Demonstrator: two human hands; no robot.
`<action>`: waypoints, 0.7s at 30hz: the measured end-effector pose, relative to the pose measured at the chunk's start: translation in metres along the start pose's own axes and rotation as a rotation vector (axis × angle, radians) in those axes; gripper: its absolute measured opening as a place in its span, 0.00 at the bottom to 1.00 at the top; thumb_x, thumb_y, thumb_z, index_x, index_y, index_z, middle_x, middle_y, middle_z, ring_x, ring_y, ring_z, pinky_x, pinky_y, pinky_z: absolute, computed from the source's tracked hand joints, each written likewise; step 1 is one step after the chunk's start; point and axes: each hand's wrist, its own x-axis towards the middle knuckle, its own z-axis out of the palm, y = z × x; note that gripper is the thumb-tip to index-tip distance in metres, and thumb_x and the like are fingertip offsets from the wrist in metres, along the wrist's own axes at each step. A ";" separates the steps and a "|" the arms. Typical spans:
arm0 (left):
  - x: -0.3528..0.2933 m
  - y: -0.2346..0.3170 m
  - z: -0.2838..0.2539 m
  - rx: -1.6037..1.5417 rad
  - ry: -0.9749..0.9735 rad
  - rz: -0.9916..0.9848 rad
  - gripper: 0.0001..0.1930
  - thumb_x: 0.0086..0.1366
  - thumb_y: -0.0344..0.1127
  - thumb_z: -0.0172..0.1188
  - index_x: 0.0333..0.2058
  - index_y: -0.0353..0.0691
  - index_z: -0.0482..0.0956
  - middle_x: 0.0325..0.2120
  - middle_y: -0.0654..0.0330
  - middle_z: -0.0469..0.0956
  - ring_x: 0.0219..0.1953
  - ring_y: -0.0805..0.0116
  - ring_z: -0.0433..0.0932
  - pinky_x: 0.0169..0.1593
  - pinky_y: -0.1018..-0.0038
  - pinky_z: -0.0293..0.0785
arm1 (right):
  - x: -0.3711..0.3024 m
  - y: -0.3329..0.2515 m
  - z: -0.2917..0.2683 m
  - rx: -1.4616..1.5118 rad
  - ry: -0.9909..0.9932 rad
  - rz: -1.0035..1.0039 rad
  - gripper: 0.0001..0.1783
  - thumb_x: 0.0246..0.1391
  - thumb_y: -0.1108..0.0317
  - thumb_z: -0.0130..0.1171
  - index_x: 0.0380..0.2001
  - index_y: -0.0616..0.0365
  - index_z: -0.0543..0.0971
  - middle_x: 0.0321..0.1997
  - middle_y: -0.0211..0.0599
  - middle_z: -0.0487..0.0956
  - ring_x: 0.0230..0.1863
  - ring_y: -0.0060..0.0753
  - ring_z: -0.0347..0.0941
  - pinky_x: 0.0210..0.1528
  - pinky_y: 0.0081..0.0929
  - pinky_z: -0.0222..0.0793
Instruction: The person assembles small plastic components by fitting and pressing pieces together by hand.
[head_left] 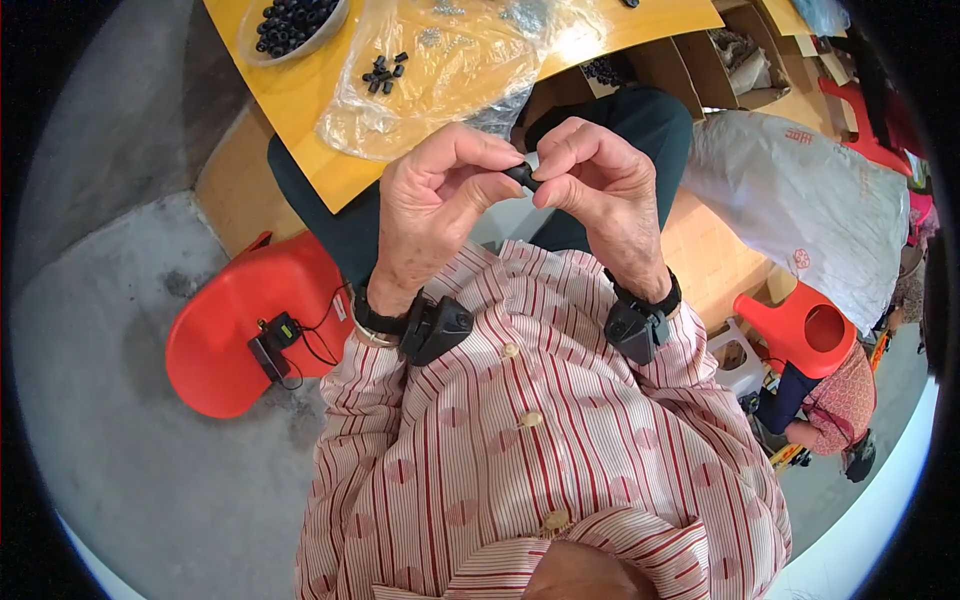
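Observation:
Both hands meet above my lap, just off the edge of the yellow table (335, 150). My left hand (430, 200) pinches a small black cylindrical part (522, 175) between thumb and fingers. From the other side, my right hand (610, 195) is closed with thumb and forefinger at the end of the same part. The fingertips cover much of it, so its details are hidden. Beyond my left hand, several short black cylinders (383, 74) lie on a clear plastic bag (440, 80). A clear bowl (262, 58) at the far left holds many small black pieces.
Cardboard boxes (690, 75) stand to the right of the table. Beside them is a large whitish sack (800, 200). A red chair (235, 330) with small black devices is at my left. Another person (835, 405) is at the right, near a red stool (800, 325).

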 end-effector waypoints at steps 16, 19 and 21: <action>0.003 -0.007 -0.006 0.313 -0.089 0.297 0.09 0.48 0.23 0.66 0.29 0.34 0.76 0.24 0.60 0.76 0.29 0.69 0.76 0.34 0.77 0.72 | -0.006 -0.003 -0.001 0.232 -0.064 0.241 0.06 0.44 0.75 0.65 0.27 0.59 0.77 0.27 0.25 0.77 0.30 0.14 0.70 0.36 0.14 0.67; 0.002 -0.006 -0.006 0.438 -0.092 0.331 0.09 0.48 0.25 0.66 0.28 0.35 0.75 0.23 0.58 0.76 0.27 0.66 0.76 0.33 0.76 0.72 | -0.007 0.000 -0.003 0.260 -0.087 0.275 0.06 0.46 0.75 0.64 0.28 0.60 0.77 0.27 0.25 0.77 0.30 0.14 0.70 0.36 0.15 0.67; 0.001 -0.007 -0.004 0.494 -0.091 0.379 0.08 0.49 0.26 0.65 0.28 0.35 0.74 0.23 0.57 0.75 0.27 0.63 0.76 0.32 0.75 0.72 | -0.008 0.001 -0.004 0.275 -0.078 0.289 0.06 0.46 0.75 0.64 0.28 0.60 0.77 0.27 0.25 0.77 0.30 0.14 0.70 0.35 0.14 0.67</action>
